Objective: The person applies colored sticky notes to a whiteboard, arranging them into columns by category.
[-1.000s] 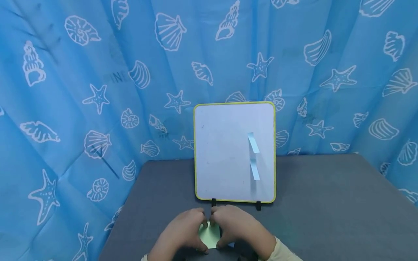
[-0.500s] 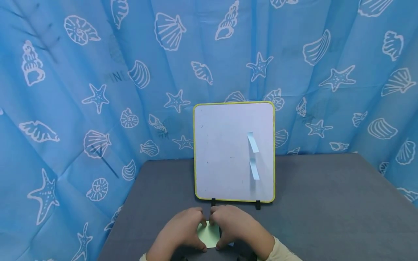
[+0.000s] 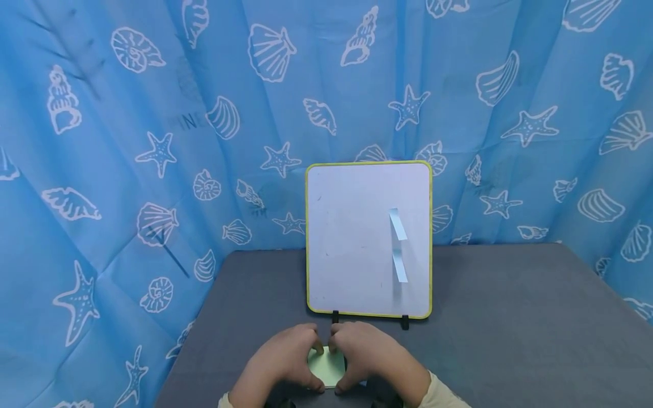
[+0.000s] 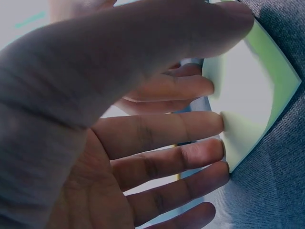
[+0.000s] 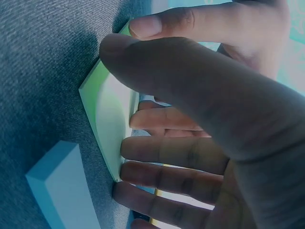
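Both hands sit close together at the near edge of the grey table (image 3: 510,317), clasped on one pale green pad of sticky notes (image 3: 326,366) that lies flat on the cloth between them. From the head view the left hand (image 3: 283,357) covers the pad's left side and the right hand (image 3: 374,354) its right side, their fingertips nearly meeting over the far edge of the pad. The left wrist view shows the left hand (image 4: 119,124) with its fingers (image 4: 190,126) pressed against the pad (image 4: 252,95) along one edge and the thumb laid over the top. The right wrist view shows the same on the other side: the right hand (image 5: 209,124) has its fingertips (image 5: 143,148) against the edge of the pad (image 5: 107,109) and the thumb arched above it, so each hand pinches the pad between thumb and fingers. A second, pale blue pad (image 5: 62,191) lies on the table just beside the green one, near the right hand. Behind the hands, toward the far edge of the table, a small whiteboard (image 3: 357,238) with a yellow-green rim stands upright on two black feet, and a curled strip of blue paper (image 3: 398,245) hangs on its right half. A blue curtain (image 3: 153,113) printed with white shells and starfish closes off the back and left side.
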`<state>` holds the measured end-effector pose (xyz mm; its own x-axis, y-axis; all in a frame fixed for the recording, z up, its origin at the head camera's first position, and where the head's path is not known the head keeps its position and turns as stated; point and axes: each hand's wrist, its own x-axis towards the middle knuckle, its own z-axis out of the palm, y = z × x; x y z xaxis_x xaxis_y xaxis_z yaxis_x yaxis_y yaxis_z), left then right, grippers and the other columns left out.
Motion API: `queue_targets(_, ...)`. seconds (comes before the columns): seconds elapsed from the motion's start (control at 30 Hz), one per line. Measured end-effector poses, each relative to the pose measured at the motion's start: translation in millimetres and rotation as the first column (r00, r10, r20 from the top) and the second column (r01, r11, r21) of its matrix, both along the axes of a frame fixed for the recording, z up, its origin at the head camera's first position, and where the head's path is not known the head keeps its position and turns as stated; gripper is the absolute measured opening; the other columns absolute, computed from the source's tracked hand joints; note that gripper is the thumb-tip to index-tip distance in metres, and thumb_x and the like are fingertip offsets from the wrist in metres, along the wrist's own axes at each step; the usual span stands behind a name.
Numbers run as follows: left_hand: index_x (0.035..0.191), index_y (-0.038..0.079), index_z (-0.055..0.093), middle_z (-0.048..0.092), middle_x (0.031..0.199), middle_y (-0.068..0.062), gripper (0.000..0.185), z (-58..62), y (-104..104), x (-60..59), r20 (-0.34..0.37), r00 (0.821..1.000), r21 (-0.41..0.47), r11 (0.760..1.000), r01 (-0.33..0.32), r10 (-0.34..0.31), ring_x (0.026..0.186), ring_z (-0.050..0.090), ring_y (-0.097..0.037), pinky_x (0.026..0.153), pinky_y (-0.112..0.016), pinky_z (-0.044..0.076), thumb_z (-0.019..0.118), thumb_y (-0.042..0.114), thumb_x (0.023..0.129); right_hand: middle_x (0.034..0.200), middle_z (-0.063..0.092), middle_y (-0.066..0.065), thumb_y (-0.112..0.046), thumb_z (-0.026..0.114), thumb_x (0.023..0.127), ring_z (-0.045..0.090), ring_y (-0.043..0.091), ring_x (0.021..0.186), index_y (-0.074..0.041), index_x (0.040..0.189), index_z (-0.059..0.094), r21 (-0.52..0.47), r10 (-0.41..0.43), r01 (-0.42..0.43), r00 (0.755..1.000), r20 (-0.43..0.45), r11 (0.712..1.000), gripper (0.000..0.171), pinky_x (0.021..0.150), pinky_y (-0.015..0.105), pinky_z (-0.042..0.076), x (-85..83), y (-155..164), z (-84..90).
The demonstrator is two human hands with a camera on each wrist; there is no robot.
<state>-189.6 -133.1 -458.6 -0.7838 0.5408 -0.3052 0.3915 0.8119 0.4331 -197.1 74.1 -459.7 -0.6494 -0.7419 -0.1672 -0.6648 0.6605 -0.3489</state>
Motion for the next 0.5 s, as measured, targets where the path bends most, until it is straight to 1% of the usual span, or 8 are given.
queue_targets(0.27, 0.107, 0.02, 0.082, 0.06, 0.096, 0.011, 0.041, -0.7, -2.1, -1.3, 0.001, 0.999, 0.02, 0.999, 0.036, -0.036, 0.076, 0.054, -0.003, 0.068, -0.025, 0.052, 0.097, 0.039, 0.074, 0.1, 0.065, -0.013, -0.049, 0.095, 0.073, 0.052, -0.001, 0.074, -0.019, 0.1, 0.081, 0.003, -0.009, 0.009, 1.0, 0.008, 1.0, 0.043, 0.066, 0.02, 0.048, 0.2, 0.1, 1.3)
queue_targets(0.5, 0.104, 0.019, 0.082, 0.061, 0.095, 0.011, 0.035, -1.9, -3.7, -2.3, 0.01, 0.999, 0.045, 0.998, 0.049, -0.049, 0.075, 0.053, -0.003, 0.065, -0.024, 0.051, 0.095, 0.036, 0.076, 0.097, 0.064, -0.013, -0.049, 0.094, 0.074, 0.051, 0.0, 0.071, -0.018, 0.098, 0.081, 0.001, -0.011, 0.011, 1.0, 0.0, 1.0, 0.041, 0.064, 0.02, 0.046, 0.2, -0.3, 0.5)
